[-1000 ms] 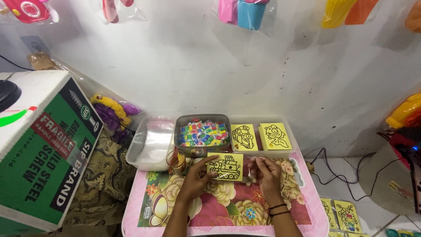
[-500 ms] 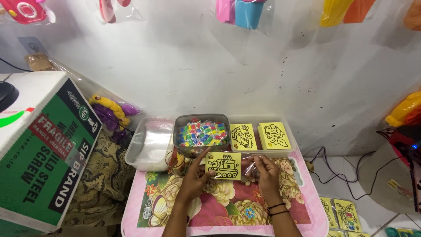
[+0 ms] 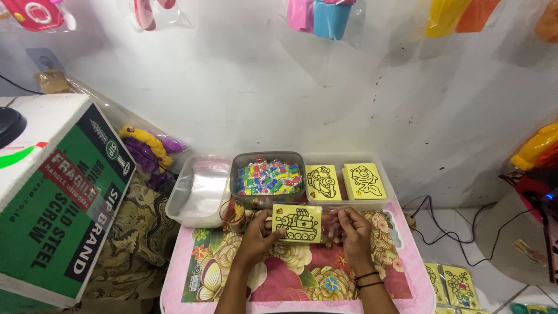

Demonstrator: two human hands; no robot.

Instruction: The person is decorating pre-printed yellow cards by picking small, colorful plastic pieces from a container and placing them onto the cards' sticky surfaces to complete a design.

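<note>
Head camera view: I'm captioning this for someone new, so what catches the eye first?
The square yellow card with a black tank outline, held between the left hand and the right hand above the pink floral table. Behind it, a grey tub of bright multicoloured packets stands near the white wall.

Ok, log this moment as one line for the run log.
left hand: holds yellow tank card | right hand: on clear bag | behind: tub of coloured packets | surface: floral table
</note>
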